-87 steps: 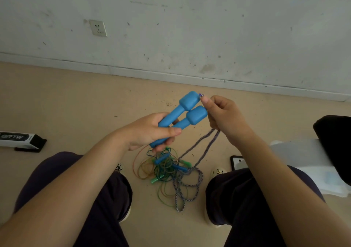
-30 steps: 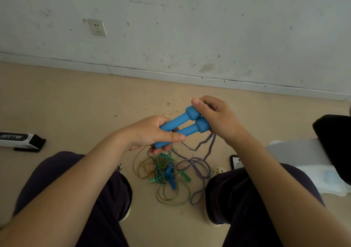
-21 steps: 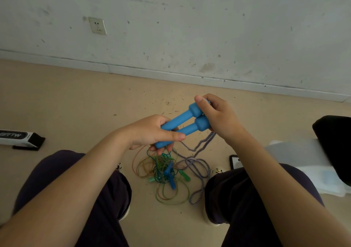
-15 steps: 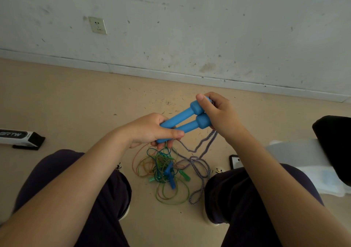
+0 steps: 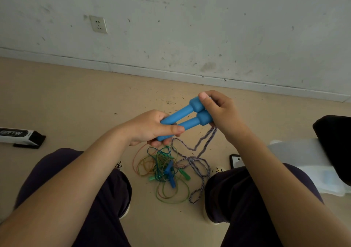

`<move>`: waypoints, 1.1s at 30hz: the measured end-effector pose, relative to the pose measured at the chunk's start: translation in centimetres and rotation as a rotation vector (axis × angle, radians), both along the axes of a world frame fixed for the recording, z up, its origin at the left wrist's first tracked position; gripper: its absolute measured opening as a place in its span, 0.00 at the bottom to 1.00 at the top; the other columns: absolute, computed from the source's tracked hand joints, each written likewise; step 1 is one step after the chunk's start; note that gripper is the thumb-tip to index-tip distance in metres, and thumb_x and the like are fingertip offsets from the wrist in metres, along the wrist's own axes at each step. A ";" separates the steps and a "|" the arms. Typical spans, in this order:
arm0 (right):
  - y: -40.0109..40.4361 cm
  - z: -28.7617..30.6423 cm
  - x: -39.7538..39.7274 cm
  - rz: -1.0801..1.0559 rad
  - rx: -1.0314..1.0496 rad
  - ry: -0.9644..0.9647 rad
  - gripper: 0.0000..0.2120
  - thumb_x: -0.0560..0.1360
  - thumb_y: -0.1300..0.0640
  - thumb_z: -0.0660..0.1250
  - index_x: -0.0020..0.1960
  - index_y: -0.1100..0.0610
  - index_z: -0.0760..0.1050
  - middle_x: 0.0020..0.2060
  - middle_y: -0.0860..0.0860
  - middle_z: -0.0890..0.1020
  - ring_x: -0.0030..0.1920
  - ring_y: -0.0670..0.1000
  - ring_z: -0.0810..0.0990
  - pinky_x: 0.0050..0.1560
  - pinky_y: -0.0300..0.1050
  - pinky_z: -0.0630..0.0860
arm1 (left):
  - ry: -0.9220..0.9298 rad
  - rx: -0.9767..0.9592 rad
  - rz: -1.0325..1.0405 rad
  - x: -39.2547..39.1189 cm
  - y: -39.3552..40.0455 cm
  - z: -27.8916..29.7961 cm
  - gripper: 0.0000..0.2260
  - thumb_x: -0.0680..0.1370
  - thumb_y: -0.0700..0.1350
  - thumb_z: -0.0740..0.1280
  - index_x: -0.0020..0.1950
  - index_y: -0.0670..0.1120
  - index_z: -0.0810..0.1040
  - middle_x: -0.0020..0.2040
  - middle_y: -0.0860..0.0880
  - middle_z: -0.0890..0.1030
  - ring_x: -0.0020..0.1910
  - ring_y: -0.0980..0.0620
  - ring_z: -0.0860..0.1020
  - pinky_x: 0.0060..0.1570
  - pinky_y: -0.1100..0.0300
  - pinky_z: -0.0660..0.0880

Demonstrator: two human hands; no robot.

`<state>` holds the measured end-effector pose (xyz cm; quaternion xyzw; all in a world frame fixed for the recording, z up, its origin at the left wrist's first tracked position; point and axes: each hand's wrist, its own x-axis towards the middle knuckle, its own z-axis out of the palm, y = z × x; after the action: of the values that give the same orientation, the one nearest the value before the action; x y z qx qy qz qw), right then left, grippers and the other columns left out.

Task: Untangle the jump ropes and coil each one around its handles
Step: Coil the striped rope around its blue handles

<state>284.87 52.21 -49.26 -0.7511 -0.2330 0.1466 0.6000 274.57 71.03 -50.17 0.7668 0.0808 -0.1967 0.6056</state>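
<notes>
Your knees (image 5: 106, 186) hem the floor gap where the tangled rope pile (image 5: 165, 169) lies, so you reach it only from above. The purple braided rope (image 5: 199, 163) loops across the right side. A phone (image 5: 235, 161), probably, sits beside it.

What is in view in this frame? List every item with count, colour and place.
blue handles: 2, blue, side by side in both hands
braided rope: 1, purple-white, hanging from the handles to the floor
thin rope tangle: several, green, orange, blue, floor between the feet
wall socket: 1, white, wall
box: 1, black-white, floor left
phone: 1, dark, floor by right knee
left hand: grips handle shafts
right hand: grips handle heads
</notes>
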 end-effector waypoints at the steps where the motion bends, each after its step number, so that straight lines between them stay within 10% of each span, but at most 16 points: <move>1: 0.0 0.0 0.1 -0.006 0.022 0.028 0.16 0.79 0.44 0.61 0.48 0.57 0.77 0.29 0.47 0.72 0.27 0.46 0.68 0.26 0.38 0.66 | -0.027 -0.015 0.030 0.0 0.0 0.0 0.16 0.73 0.55 0.71 0.48 0.43 0.79 0.30 0.49 0.77 0.23 0.55 0.69 0.23 0.66 0.66; 7: -0.4 -0.7 0.9 -0.051 -0.085 0.087 0.05 0.82 0.54 0.60 0.52 0.56 0.68 0.37 0.53 0.78 0.29 0.49 0.71 0.29 0.42 0.70 | -0.223 -0.382 0.689 1.0 0.9 0.1 0.12 0.79 0.52 0.68 0.47 0.42 0.77 0.29 0.51 0.74 0.22 0.57 0.65 0.21 0.68 0.62; 10: -0.2 -1.2 0.2 0.075 -0.292 -0.012 0.02 0.79 0.59 0.65 0.50 0.55 0.71 0.39 0.52 0.80 0.28 0.45 0.72 0.29 0.38 0.70 | -0.205 -0.176 0.863 1.3 1.9 -0.6 0.11 0.79 0.52 0.69 0.48 0.43 0.78 0.31 0.50 0.76 0.22 0.56 0.67 0.21 0.67 0.64; 18: 0.2 -0.4 -0.7 0.185 -0.168 -0.092 0.03 0.74 0.63 0.72 0.46 0.57 0.82 0.37 0.54 0.84 0.37 0.45 0.80 0.41 0.43 0.79 | 0.117 0.323 -0.111 0.4 0.7 -1.1 0.12 0.72 0.50 0.77 0.45 0.44 0.78 0.30 0.50 0.78 0.24 0.56 0.72 0.26 0.65 0.69; 25: -0.1 -0.3 -0.2 0.092 -0.174 -0.174 0.11 0.73 0.59 0.74 0.42 0.58 0.71 0.35 0.58 0.79 0.34 0.49 0.74 0.37 0.44 0.72 | 0.145 0.243 -0.179 0.1 0.1 -0.2 0.15 0.69 0.52 0.79 0.46 0.45 0.79 0.30 0.50 0.77 0.26 0.55 0.71 0.26 0.65 0.67; 33: -0.1 -0.1 -0.4 0.252 -0.282 -0.126 0.09 0.72 0.49 0.74 0.45 0.54 0.83 0.39 0.47 0.82 0.37 0.40 0.76 0.39 0.33 0.72 | 0.069 0.079 -0.095 0.2 0.1 -0.5 0.13 0.68 0.52 0.79 0.42 0.47 0.79 0.29 0.48 0.76 0.26 0.52 0.67 0.23 0.64 0.63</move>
<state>284.50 52.10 -49.36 -0.8002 -0.3396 0.2044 0.4501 274.78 71.14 -50.69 0.7859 0.0729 -0.2482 0.5616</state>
